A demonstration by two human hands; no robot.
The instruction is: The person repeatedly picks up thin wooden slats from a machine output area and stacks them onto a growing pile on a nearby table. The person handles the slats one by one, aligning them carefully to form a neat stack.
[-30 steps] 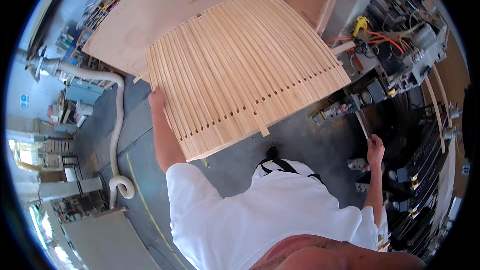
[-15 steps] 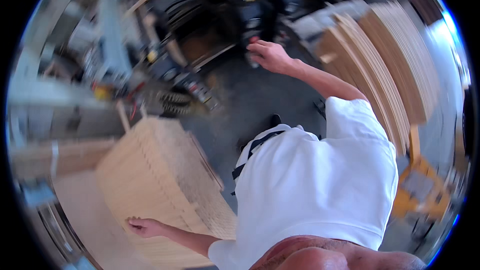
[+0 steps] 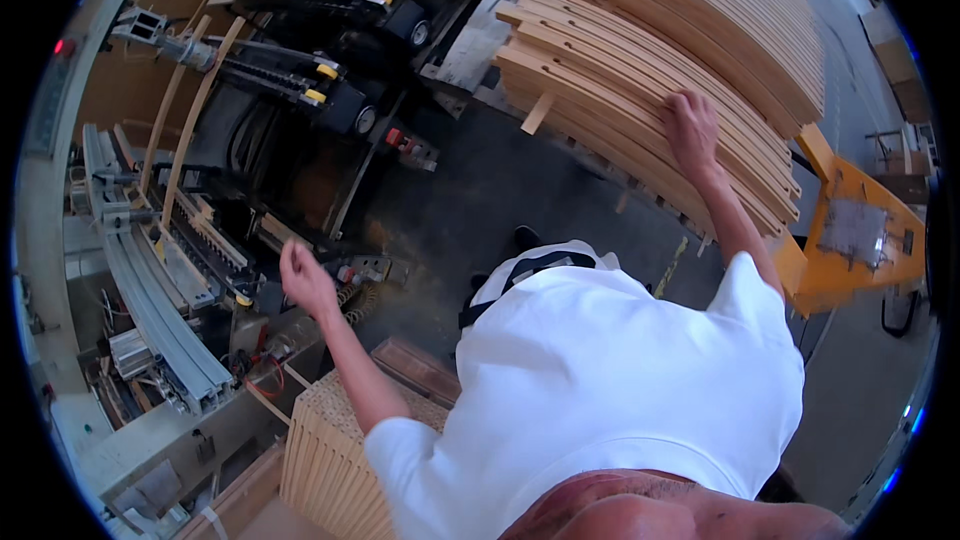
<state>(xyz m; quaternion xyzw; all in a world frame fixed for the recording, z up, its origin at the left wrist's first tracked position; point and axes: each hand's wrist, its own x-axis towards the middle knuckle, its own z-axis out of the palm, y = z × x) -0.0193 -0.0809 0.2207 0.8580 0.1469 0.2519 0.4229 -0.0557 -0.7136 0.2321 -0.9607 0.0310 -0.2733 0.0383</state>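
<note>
Over on the right, my right hand (image 3: 690,130) is at the top of a stack of grooved wooden boards (image 3: 630,90), its fingers curled down. Whether it grips a board edge is hidden by the knuckles. My left hand (image 3: 305,278) is raised in front of the machine at the left, fingers drawn together, with nothing seen in them. Below my left forearm stands a pile of thin wooden strips (image 3: 335,450), beside my body.
A black machine with yellow rollers (image 3: 320,80) fills the upper left, with curved metal rails (image 3: 165,290) beside it. Another stack of boards (image 3: 700,0) lies behind the grooved ones. A yellow pallet truck (image 3: 850,230) stands at the far right. A wood piece (image 3: 537,113) juts from the stack.
My view has swung to the right. My right hand has gone from beside the machine to the board stack. My left hand has left the strip pile and risen toward the machine.
</note>
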